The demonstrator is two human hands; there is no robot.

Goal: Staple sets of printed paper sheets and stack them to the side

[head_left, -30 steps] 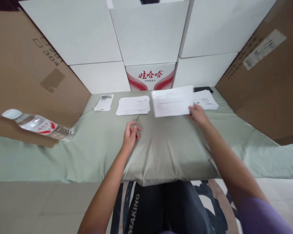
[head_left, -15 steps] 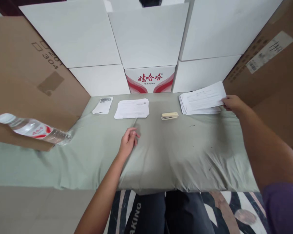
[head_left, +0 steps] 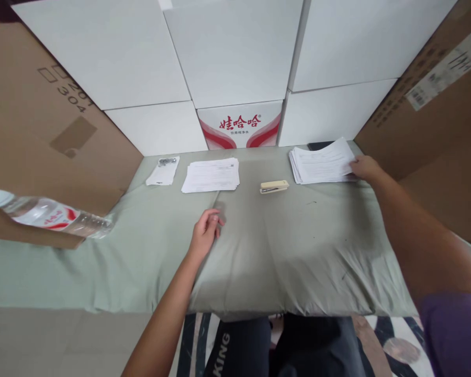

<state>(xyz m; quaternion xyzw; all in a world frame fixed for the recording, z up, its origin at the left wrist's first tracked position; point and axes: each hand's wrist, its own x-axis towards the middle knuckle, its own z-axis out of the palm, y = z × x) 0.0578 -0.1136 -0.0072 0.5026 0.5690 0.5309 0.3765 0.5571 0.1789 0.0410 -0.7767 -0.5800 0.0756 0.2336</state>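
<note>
Cream stapler (head_left: 274, 187) between paper stacks (head_left: 211, 176)

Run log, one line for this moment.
right hand: touching right-hand white printed paper stack, right edge | left hand: holding nothing visible | cream plastic stapler: on pale green cloth

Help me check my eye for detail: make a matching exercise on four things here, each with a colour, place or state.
1. stapler
2. right hand
3. left hand
4. bottle

A. loosely curled, holding nothing
B. transparent, at the far left
C. at the edge of the right paper stack
D. cream-coloured, lying on the cloth

Pairs: 1-D, 2-C, 3-A, 4-B
</note>
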